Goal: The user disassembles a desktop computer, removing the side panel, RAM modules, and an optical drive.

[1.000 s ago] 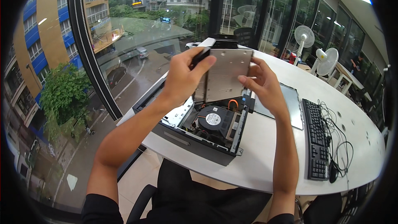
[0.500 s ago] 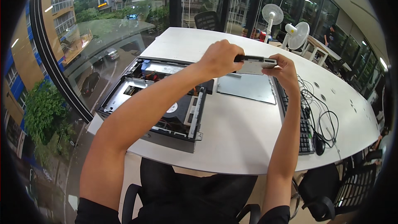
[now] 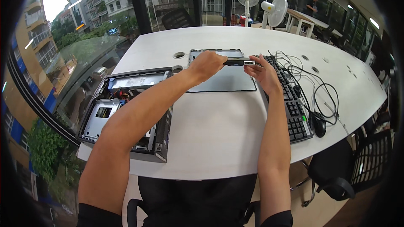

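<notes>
Over the table's middle, my left hand grips the left end of a slim flat black-and-silver computer drive, seen nearly edge-on. At its other end, my right hand has its fingers bent around the drive's corner, some behind and some below; the exact contact is hard to make out. Beneath the drive lies a flat grey metal cover panel. To the left, an opened desktop computer case shows its metal bays and wires, partly hidden behind my left forearm.
A black keyboard lies right of the panel, with a mouse and tangled black cables beside it. The white table has round cable holes. Two fans stand beyond it, and office chairs are near its edges.
My view has turned to the right. Both hands have lowered the drive toward the cover panel, and it now appears thinner, more edge-on. The fingers of my right hand have loosened somewhat.
</notes>
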`<state>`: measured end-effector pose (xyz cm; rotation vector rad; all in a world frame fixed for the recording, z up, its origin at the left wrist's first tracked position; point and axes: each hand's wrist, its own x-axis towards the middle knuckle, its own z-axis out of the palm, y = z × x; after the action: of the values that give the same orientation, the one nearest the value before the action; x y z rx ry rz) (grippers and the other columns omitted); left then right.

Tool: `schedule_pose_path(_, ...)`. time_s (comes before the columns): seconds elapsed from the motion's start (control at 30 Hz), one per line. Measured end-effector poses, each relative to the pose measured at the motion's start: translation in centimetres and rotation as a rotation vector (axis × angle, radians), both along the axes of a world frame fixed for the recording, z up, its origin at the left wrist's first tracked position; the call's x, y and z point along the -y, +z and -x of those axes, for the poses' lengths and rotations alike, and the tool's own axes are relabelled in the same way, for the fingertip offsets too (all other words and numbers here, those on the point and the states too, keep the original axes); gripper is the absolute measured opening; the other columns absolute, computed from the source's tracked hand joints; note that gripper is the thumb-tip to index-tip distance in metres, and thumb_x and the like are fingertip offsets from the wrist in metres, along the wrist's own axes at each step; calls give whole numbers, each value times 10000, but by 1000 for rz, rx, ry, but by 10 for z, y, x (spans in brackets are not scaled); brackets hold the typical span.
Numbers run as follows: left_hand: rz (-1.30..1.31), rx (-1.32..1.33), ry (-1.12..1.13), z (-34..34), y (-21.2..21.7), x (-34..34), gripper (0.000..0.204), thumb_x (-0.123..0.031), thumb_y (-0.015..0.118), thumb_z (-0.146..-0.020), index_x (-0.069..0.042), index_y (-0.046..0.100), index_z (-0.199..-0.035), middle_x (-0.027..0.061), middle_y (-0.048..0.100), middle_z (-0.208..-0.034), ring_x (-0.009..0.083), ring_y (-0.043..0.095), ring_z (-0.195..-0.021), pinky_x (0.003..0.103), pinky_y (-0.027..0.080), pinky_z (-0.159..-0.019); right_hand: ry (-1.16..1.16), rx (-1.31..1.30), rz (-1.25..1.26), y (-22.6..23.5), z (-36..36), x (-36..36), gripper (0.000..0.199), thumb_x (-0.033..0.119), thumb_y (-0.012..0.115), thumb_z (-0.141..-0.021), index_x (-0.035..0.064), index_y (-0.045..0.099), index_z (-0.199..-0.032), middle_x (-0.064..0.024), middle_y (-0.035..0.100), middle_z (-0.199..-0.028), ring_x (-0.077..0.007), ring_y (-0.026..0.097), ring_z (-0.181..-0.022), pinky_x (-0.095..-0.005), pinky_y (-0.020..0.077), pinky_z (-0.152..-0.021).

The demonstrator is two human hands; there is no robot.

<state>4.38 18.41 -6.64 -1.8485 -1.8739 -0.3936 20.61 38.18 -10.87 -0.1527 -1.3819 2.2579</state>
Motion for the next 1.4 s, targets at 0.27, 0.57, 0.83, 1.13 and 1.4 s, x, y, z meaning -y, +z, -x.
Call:
schedule_pose_path(0.27, 277, -87, 40, 12, -36, -21, 341, -156, 639, -924, 8, 575, -1216, 160, 688, -923, 348, 680, -782, 448, 546, -696, -280, 63, -110, -43, 26, -6, 345, 83, 720, -897, -59, 596, -1186, -109, 676, -939, -162, 679, -773, -279, 593, -733)
schedule_pose_path(0.57, 381, -169, 135, 16, -64, -32, 410, -18, 552, -892, 96, 501, -1283, 235, 622, -1168, 355, 660, -1010, 416, 577, -823, -545, 346, -594, -61, 44, -1, 354, 65, 754, -838, -34, 692, -1172, -184, 738, -1020, -181, 708, -855, -294, 543, -768)
schedule_pose_path(0.83, 377, -190, 173, 6, -82, -39, 622, -15, 560, -864, 183, 350, -1416, 374, 433, -1412, 450, 452, -1349, 379, 521, -1005, -879, 277, -1130, -79, 54, -1, 274, 98, 750, -841, 24, 728, -1105, -145, 736, -978, -297, 692, -889, -395, 534, -832)
schedule_pose_path(1.13, 479, -105, 242, 4, -77, -40, 686, -8, 541, -855, 207, 256, -1440, 423, 316, -1463, 509, 327, -1410, 435, 427, -1112, -798, 513, -1262, -73, 52, 13, 295, 167, 704, -881, 103, 733, -1167, -129, 628, -1248, -320, 532, -1199, -450, 428, -1000)
schedule_pose_path(1.4, 616, -397, 251, -5, -72, -43, 657, 21, 524, -865, 279, 239, -1398, 454, 285, -1458, 561, 313, -1389, 515, 291, -1181, -757, 649, -1377, -68, 49, 19, 382, 181, 652, -910, 125, 674, -1287, -133, 553, -1368, -309, 452, -1296, -473, 352, -1070)
